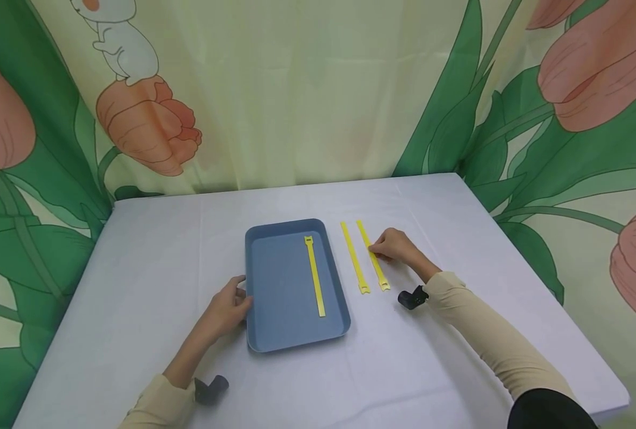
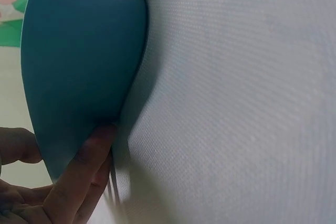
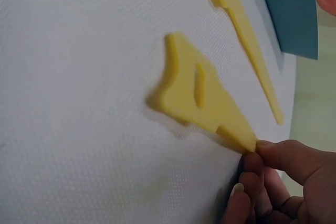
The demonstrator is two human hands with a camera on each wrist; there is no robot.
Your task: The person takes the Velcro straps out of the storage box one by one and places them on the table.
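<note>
My right hand (image 1: pixel 395 247) pinches a yellow hook-and-loop cable tie (image 1: pixel 380 276) between thumb and fingers at mid-length. Its wide slotted head (image 3: pixel 186 82) points toward me, close over the cloth. Just left of it lies a second yellow cable tie (image 1: pixel 354 256), its notched head also at the near end. At the left side of a blue-grey tray (image 1: pixel 275 286), my left hand (image 1: pixel 227 307) grips the wall, thumb at the rim and fingers against the outside (image 2: pixel 79 166). A third cable tie (image 1: pixel 315 277) rests inside the tray, right of its middle, head at the far end.
A white cloth (image 1: pixel 152 286) covers the table. Behind it hangs a curtain (image 1: pixel 296 89) printed with tulips and a rabbit. Dark wrist cameras sit by the left cuff (image 1: pixel 159 399) and the right cuff (image 1: pixel 443 289).
</note>
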